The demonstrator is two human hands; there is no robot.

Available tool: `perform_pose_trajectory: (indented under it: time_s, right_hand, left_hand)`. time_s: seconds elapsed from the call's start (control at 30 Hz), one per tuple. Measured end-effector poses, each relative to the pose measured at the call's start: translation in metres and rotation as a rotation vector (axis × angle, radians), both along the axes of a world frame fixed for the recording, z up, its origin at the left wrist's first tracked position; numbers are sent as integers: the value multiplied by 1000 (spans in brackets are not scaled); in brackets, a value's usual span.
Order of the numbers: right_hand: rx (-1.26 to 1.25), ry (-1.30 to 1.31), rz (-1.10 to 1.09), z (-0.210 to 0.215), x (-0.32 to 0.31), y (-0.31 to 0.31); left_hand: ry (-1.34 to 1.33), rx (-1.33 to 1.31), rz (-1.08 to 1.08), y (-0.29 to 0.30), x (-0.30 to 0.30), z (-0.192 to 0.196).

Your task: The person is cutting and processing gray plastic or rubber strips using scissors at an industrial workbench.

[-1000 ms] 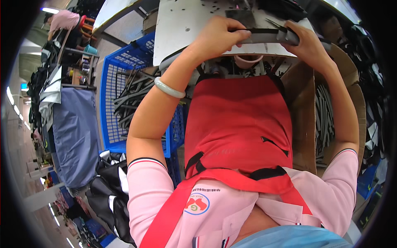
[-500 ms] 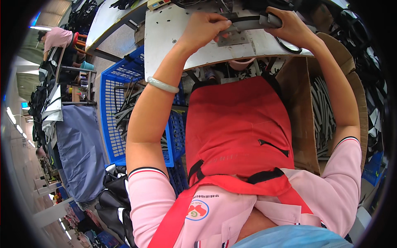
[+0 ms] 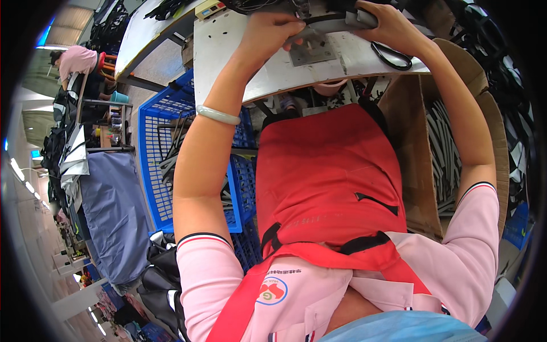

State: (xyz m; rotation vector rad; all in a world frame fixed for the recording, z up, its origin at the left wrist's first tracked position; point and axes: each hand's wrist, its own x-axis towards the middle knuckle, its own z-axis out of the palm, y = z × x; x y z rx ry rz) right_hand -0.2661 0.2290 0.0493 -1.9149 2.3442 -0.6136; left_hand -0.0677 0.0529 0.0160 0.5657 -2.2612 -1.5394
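A grey and black fabric strip (image 3: 336,24) stretches between my two hands over the far part of the white worktable (image 3: 228,62). My left hand (image 3: 268,35) pinches its left end between thumb and fingers. At the other end, my right hand (image 3: 393,28) is closed round a thicker grey part. Below the strip, a metal plate (image 3: 314,55) is set into the tabletop. A black strap loop (image 3: 392,58) lies on the table under my right wrist. Dark machine parts (image 3: 302,8) at the top edge are partly cut off.
A blue plastic crate (image 3: 149,137) with grey strips stands left of my red apron (image 3: 330,159). To the right is a cardboard box (image 3: 405,142) holding several grey strips (image 3: 443,154). A second white table (image 3: 148,34) is at far left, where another person (image 3: 80,60) bends over.
Both hands have moved the strip slightly away from me, toward the machine parts. More of the black strap loop now shows. The view has shifted a little.
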Motion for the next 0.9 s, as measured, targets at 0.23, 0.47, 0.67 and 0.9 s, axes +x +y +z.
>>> perform_pose_trajectory:
  time_s: [0.23,0.47,0.67,0.9]
  right_hand:
    - [85,3,13,5,-10,-25]
    - [-424,-473,395,-40,-62,17]
    - [-375,435,637,-85,142,21]
    - [-265,257,473,-69,122,6]
  left_hand:
    - [42,75,50,-40,-20,-31]
    - [233,-28,-41,-18,19,0]
    - [-163,-222,-109,39,0,-6]
    - [-168,-28,-166,22,49,-40]
